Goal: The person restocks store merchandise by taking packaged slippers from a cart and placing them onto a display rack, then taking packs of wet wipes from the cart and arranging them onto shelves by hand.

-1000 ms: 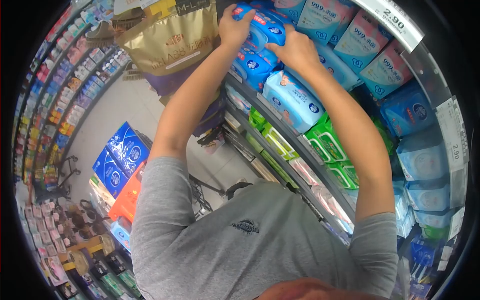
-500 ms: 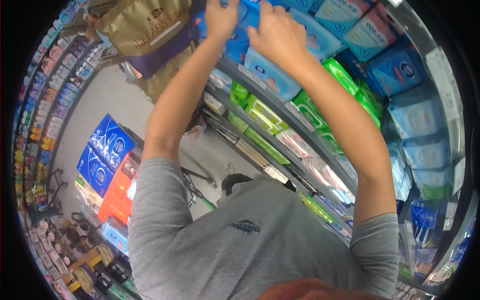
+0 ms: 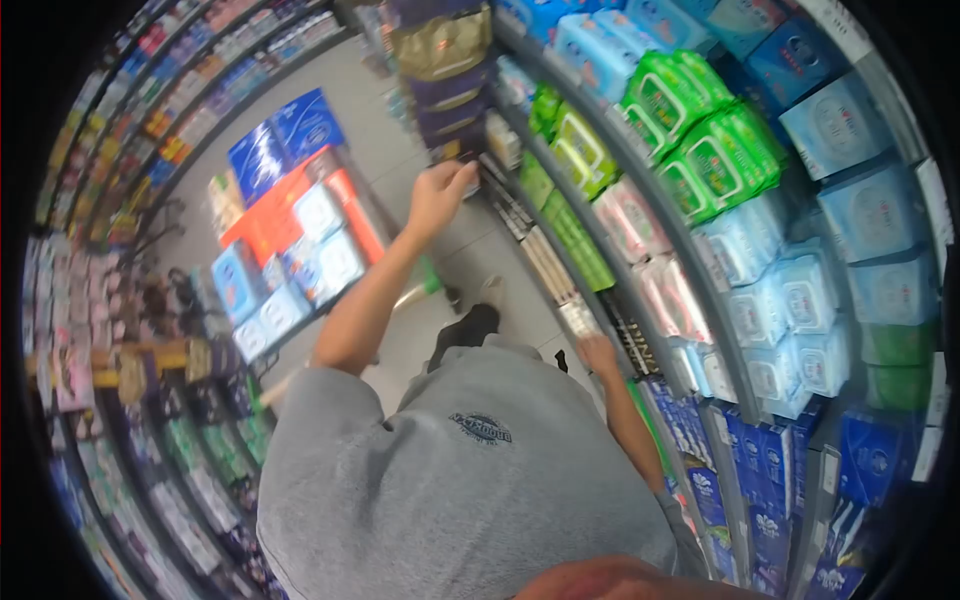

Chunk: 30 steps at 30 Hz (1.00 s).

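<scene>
Head view: a person is standing between a trolley (image 3: 368, 190) and a shelf (image 3: 672, 222), both hands having just come away from its bright blue packs (image 3: 540, 12).
From the left, navy packs (image 3: 285, 140) are lying at the trolley's far edge, light-blue packs (image 3: 285, 310) at its near edge. The left hand (image 3: 438, 205) is hovering near gold bags (image 3: 440, 45), fingers half curled, seemingly around nothing. The bright blue packs are sitting at the shelf's far end, cut off; their handling is apparently pausing. The right hand (image 3: 600, 355) is hanging low, blurred; its fingers and grip I cannot tell.
</scene>
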{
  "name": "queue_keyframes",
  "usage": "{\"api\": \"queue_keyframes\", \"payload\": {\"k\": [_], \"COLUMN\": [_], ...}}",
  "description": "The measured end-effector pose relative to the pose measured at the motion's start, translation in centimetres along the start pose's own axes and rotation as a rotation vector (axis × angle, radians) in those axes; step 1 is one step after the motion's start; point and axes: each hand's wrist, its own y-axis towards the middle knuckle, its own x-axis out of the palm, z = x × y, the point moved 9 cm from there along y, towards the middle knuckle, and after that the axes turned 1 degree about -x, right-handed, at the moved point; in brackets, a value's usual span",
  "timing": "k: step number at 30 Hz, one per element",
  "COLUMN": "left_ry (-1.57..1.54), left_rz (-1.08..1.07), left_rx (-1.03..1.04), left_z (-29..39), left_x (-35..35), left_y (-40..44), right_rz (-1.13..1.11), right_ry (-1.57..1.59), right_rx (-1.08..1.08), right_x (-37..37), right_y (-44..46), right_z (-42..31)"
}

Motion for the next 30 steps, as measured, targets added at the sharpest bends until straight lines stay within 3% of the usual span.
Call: {"api": "queue_keyframes", "payload": {"k": [1,2,3,5,7,9,11,15,16,17,19,20,21,23,26,30], "left_ry": [0.072,0.223,0.148,0.26,0.373,0.417,0.434,0.293,0.248,0.272,0.274,0.254,0.228,0.195,0.155,0.118], "left_rz": [0.068,0.095,0.177,0.351,0.437,0.445,0.477,0.433,0.366,0.299,0.178,0.125,0.115,0.126,0.06,0.202], "left_rx": [-0.046,-0.182,-0.274,-0.352,-0.486,-0.574,-0.51,-0.444,-0.446,-0.367,-0.202,-0.122,-0.067,-0.024,-0.009,-0.176], "left_z": [1.2,-2.0,-1.5,-3.3,-2.2,-2.4,-2.7,-3.0,-2.8,-0.7,2.8,3.9,5.3,6.7,6.2,-0.4], "left_x": [-3.0,-5.8,-8.6,-14.7,-19.1,-22.0,-22.5,-18.2,-16.1,-14.1,-10.8,-9.7,-9.1,-9.5,-12.3,-22.0], "left_y": [-4.2,-8.0,-12.1,-20.3,-27.0,-31.5,-33.0,-29.8,-28.0,-25.9,-22.2,-21.0,-20.1,-19.3,-19.9,-23.9], "right_rz": [-0.211,-0.421,-0.624,-0.828,-0.841,-0.717,-0.541,-0.119,-0.061,-0.038,-0.036,0.02,0.081,0.158,0.213,0.227], "right_ry": [0.259,0.178,0.163,0.324,0.564,0.791,1.007,1.429,1.396,1.201,1.116,1.144,0.973,1.242,1.306,1.277], "right_rx": [0.523,0.548,0.623,0.866,1.153,1.338,1.421,1.272,1.163,1.006,0.833,0.644,0.358,0.428,0.333,0.38], "right_x": [5.6,14.9,19.5,22.0,22.0,22.7,24.0,25.2,23.3,20.6,13.4,11.4,6.3,-0.6,-7.1,-8.1], "right_y": [-7.8,-16.9,-24.3,-35.9,-43.0,-45.1,-43.4,-29.4,-23.7,-17.5,-6.6,-1.7,2.5,6.0,8.0,8.1], "right_z": [4.3,8.6,10.3,9.6,7.5,5.9,4.8,3.8,3.1,2.8,0.1,-0.6,-3.5,-8.9,-16.5,-24.3]}}
